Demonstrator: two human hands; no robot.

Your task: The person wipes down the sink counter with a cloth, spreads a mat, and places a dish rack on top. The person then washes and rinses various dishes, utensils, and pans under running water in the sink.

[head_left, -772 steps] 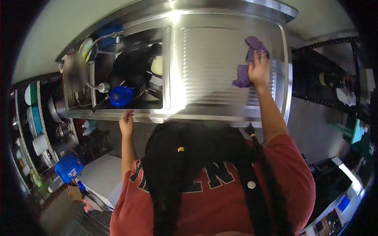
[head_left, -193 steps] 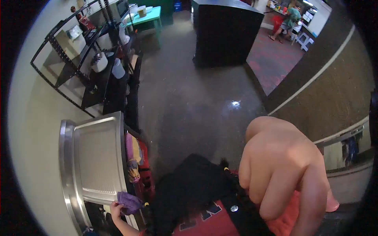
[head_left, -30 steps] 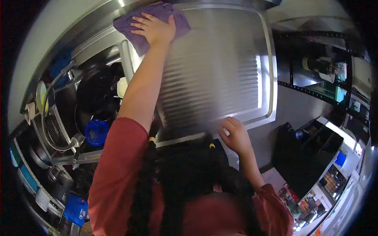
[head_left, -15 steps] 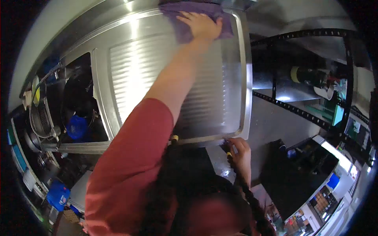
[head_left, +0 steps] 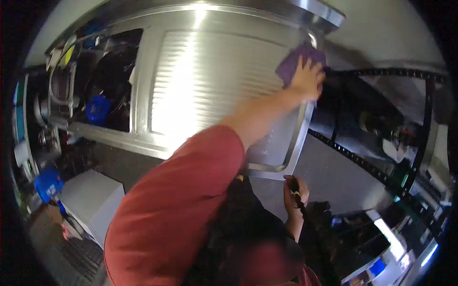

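Observation:
At the far right corner of the ribbed steel drainboard point(head_left: 224, 62), my left hand point(head_left: 307, 81) holds a bunched purple cloth point(head_left: 288, 69) against the metal, fingers spread over it. The red-sleeved left arm stretches across the drainboard. Low at the right, close to the front edge, my right hand point(head_left: 296, 193) is raised with its fingers partly bent. A dark braid point(head_left: 298, 200) with a yellow tie hangs across this hand and hides part of the fingers; I cannot tell whether the hand grips it.
Left of the drainboard lies the dark sink basin point(head_left: 117, 78), with a blue object point(head_left: 98, 110) in it and a faucet hose point(head_left: 53, 78) beside it. A black slotted metal rack point(head_left: 374, 168) stands to the right. A white box-like unit point(head_left: 93, 195) sits at lower left.
My left hand and the purple cloth have moved right, from the drainboard's back edge to its right corner. The whole view has shifted and tilted. My right hand stays near the front edge.

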